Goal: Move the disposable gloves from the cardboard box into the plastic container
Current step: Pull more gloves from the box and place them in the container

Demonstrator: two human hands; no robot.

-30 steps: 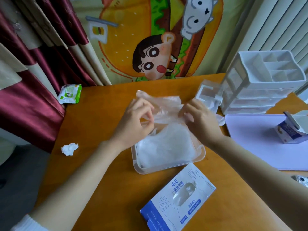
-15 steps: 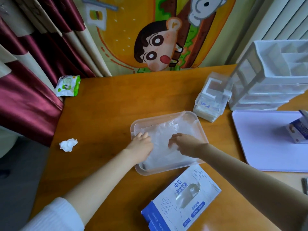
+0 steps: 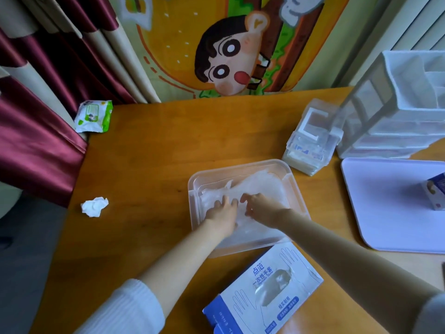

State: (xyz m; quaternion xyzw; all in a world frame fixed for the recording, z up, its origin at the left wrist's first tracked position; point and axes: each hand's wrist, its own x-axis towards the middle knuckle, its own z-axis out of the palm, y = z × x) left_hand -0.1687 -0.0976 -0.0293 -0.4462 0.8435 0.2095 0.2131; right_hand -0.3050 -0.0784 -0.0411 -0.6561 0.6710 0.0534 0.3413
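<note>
Now both hands are down inside the container (image 3: pixel 291 175), a clear, shallow tub near the middle of the table (image 3: pixel 156 153). The gloves (image 3: pixel 263 186) lie in it as a flat, filmy pile that covers most of its floor. The left hand (image 3: pixel 222 213) rests on the pile with fingers fairly straight and slightly spread, pressing down. The right hand (image 3: pixel 262 208) lies just beside it, its fingertips nearly meeting the left's; its fingers are bent onto the plastic, and I cannot tell whether they pinch a fold or only press. The box (image 3: pixel 265 292) lies flat just in front of the container, near the table's front edge, its clear window facing up. To the left sit a crumpled tissue (image 3: pixel 94 206) and, at the far corner, a wipes pack (image 3: pixel 94 116). To the right are a small clear case (image 3: pixel 310 138), a white drawer unit (image 3: pixel 397 112) and a lilac tray (image 3: pixel 385 213) carrying a carton (image 3: pixel 435 194).
</note>
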